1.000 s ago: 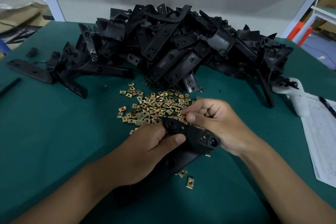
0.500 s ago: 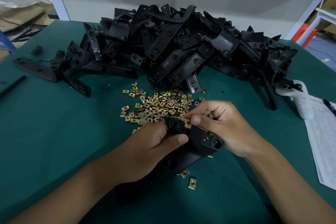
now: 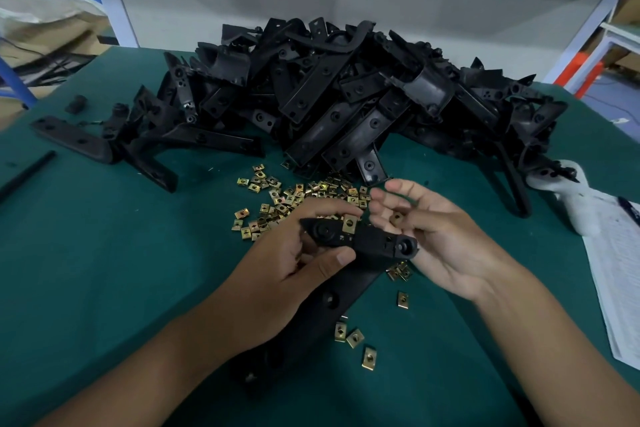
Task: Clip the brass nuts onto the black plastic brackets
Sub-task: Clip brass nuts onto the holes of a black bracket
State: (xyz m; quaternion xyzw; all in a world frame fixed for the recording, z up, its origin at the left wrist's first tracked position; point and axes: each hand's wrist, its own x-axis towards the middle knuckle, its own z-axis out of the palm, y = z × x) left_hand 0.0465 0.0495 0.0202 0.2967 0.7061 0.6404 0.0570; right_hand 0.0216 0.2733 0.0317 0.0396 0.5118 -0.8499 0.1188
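Observation:
My left hand grips a long black plastic bracket above the green table. A brass nut sits clipped on the bracket's upper edge, beside my left fingers. My right hand is just right of the bracket, palm turned up, its loosely curled fingers cradling another brass nut. Loose brass nuts lie scattered behind my hands. A few more nuts lie under the bracket's lower end.
A big heap of black brackets fills the back of the table. A white object and a printed paper sheet lie at the right edge. A thin black rod rests at the far left.
My right hand has let go of the nut it pressed onto the bracket and drawn back to the right, opening palm up. The left hand keeps its grip.

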